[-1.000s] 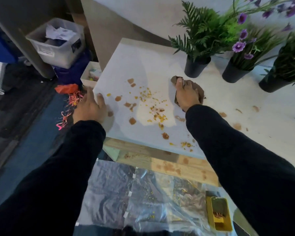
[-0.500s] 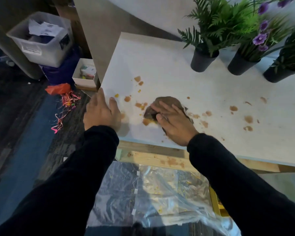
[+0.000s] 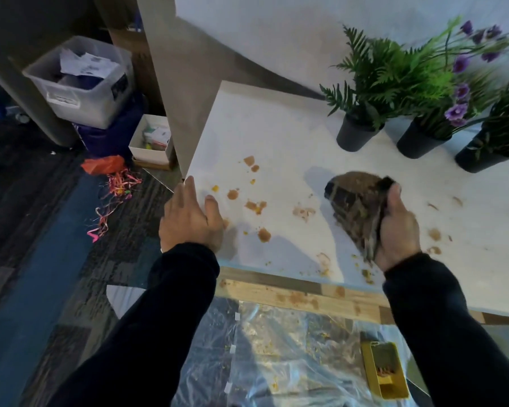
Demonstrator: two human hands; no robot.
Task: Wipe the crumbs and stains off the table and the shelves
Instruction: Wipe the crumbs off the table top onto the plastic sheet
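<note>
The white table carries brown stains and small yellow crumbs near its front left corner. My right hand is shut on a dirty brown cloth, lifted and bunched just above the table's front middle. My left hand lies flat with fingers spread on the table's left front corner. More faint stains sit to the right of the cloth. A stained wooden shelf edge runs below the table front.
Three black pots with plants stand along the back right. Clear plastic sheeting with crumbs covers the floor below, with a yellow box on it. A plastic bin, a small white box and coloured ribbons lie at left.
My right hand swept the cloth from the back toward the front left over the crumbs, then lifted it bunched to the right. Most crumbs are gone from the middle. My left hand stayed put.
</note>
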